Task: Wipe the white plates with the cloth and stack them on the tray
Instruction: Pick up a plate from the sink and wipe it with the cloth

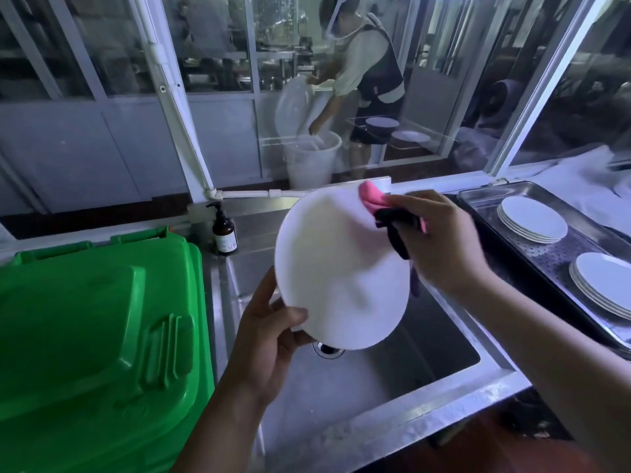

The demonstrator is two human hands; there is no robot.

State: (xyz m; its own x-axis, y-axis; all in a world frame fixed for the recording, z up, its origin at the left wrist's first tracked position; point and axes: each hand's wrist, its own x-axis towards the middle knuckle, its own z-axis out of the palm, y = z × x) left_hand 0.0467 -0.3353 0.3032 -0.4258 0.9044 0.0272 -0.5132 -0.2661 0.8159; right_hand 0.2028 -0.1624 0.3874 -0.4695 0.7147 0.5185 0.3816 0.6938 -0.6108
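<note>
The left hand (269, 339) pinches the round white ceramic plate (341, 268) at its lower-left rim, tilted over the steel sink (444, 363), while the right hand (440, 240), nearer the perforated steel tray (485, 196) to the right, clutches the pink-and-black cloth (375, 199) against its upper-right edge.

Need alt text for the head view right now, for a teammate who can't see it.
Over a steel sink, the left hand holds a white plate while the right hand presses a pink cloth to its rim. Two plate stacks sit on the tray at right.

Single head-worn wide-angle view, looking forward and down.
It sits close above a stainless steel sink (392, 380), with a glass window wall (102, 63) straight ahead beyond it.
</note>
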